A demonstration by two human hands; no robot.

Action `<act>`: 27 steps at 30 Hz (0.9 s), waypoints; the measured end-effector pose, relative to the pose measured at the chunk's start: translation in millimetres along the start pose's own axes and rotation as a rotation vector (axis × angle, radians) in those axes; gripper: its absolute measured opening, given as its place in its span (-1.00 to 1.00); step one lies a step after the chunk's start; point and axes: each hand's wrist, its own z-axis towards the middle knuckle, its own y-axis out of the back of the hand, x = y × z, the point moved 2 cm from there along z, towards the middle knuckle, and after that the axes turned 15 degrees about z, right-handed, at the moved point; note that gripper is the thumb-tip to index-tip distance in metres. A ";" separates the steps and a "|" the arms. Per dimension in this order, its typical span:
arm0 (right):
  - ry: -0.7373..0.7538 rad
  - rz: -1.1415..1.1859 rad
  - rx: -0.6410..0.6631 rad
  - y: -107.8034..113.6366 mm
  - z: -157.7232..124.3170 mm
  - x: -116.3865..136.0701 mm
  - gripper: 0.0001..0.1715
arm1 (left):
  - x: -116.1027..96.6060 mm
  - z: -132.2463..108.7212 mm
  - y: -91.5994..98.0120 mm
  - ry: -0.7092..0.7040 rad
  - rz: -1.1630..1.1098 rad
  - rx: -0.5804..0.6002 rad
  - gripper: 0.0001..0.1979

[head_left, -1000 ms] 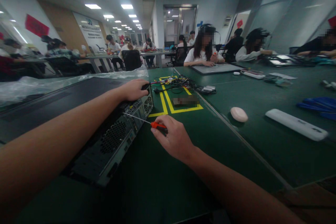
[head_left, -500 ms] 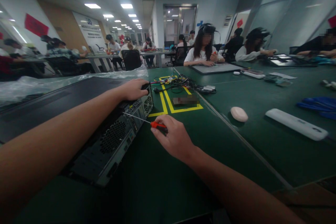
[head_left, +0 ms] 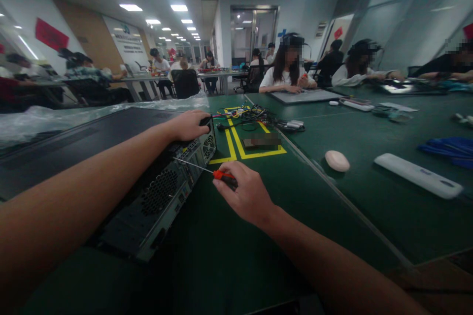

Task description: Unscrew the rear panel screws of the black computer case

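Note:
A black computer case (head_left: 158, 197) lies on the green table, its metal rear panel with vents and ports turned toward me. My left hand (head_left: 190, 126) rests on the top edge near the far corner, fingers bent over a black part there; what they grip, if anything, is hidden. My right hand (head_left: 246, 189) is closed around the red and black handle of a screwdriver (head_left: 219, 174). The long thin shaft points left, and its tip meets the rear panel near the upper edge, below my left forearm.
Past the case lie a cable bundle (head_left: 254, 115) and a flat brown part (head_left: 262, 141) by yellow tape (head_left: 266, 153). On the right are a pinkish oval object (head_left: 337, 161), a long white device (head_left: 417, 175) and blue material (head_left: 449, 150). Several people sit at tables beyond.

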 end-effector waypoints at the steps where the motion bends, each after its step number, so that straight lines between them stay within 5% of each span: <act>1: -0.002 0.010 -0.002 -0.2 -0.2 -0.2 -0.83 | -0.3 -0.2 0.3 -0.001 -0.001 0.000 -0.25; 18: -0.017 0.020 -0.006 -0.2 -0.8 1.2 -0.70 | 2.6 0.2 -2.0 0.005 -0.024 -0.017 -0.29; 27: -0.010 0.000 0.018 0.2 1.1 0.9 -0.88 | 3.7 0.7 -2.1 0.004 -0.025 -0.007 -0.29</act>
